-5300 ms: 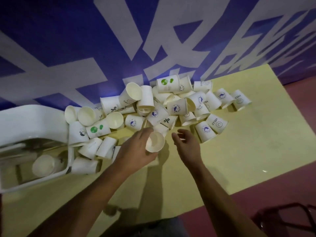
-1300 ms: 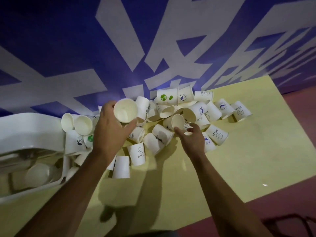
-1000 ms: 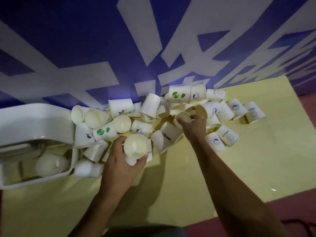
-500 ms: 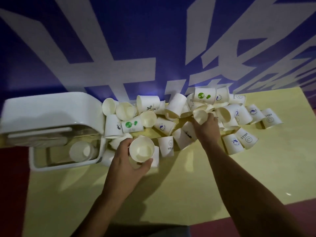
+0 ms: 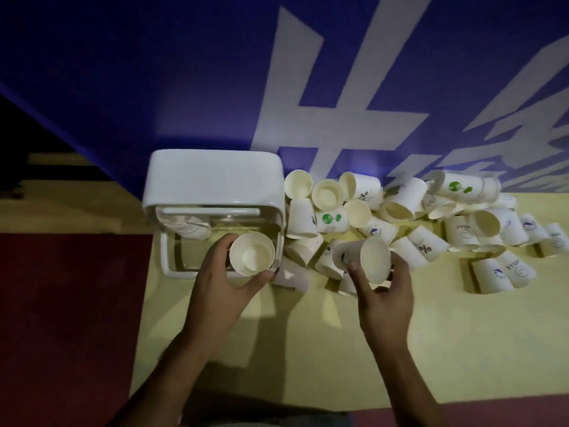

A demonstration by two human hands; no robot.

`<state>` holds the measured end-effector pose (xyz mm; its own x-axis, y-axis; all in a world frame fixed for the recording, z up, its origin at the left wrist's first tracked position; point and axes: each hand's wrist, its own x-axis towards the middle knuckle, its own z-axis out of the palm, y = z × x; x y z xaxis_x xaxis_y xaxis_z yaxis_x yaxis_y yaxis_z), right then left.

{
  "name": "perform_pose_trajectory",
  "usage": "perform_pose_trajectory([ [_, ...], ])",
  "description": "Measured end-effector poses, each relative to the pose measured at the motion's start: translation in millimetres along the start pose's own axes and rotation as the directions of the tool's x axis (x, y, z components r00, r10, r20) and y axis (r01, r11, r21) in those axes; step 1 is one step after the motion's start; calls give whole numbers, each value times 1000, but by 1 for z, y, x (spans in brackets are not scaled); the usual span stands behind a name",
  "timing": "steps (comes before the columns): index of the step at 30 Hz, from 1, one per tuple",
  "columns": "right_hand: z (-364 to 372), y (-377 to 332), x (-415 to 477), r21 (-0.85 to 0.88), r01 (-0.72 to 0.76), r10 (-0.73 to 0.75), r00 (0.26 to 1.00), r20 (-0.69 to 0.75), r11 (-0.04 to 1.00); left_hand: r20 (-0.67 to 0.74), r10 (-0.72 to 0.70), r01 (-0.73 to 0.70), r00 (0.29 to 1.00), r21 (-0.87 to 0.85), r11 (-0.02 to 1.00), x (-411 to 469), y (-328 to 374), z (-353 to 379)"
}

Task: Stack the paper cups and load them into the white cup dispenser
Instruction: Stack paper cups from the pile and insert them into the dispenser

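Left hand wraps a nested stack of cups, mouth up, over the near right corner of the white cup dispenser. Right hand pinches one loose cup, mouth tilted toward the camera. Best move, I judge — tip that cup base-first, line up the rims, seat it squarely. Far right, the pile of paper cups sprawls on the yellow table — plenty left

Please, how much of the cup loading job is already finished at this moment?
Done: a nested row of paper cups already lies inside the white plastic cup dispenser. In hand: the left hand holds a cream paper cup stack over the dispenser; the right hand holds a single paper cup. Left: most of the job, a big pile of loose cups on the yellow table.
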<state>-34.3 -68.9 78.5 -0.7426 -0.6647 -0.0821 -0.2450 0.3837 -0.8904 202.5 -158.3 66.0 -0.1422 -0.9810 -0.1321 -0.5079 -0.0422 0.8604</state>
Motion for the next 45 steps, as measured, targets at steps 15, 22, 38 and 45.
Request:
perform_pose_trajectory([
  [15,61,-40,-52,66,64,-72,989,131,996,189,-44,-3,981,240,971,52,-68,11],
  [22,105,-37,-41,22,164,-162,925,343,986,295,-101,37,950,215,976,54,-76,11],
  [38,172,21,-21,-386,406,-137,815,563,828,455,-111,59,884,126,990,40,-79,-2],
  [45,166,18,-3,-434,472,-78,741,667,767,457,-148,72,877,180,981,32,-79,3],
])
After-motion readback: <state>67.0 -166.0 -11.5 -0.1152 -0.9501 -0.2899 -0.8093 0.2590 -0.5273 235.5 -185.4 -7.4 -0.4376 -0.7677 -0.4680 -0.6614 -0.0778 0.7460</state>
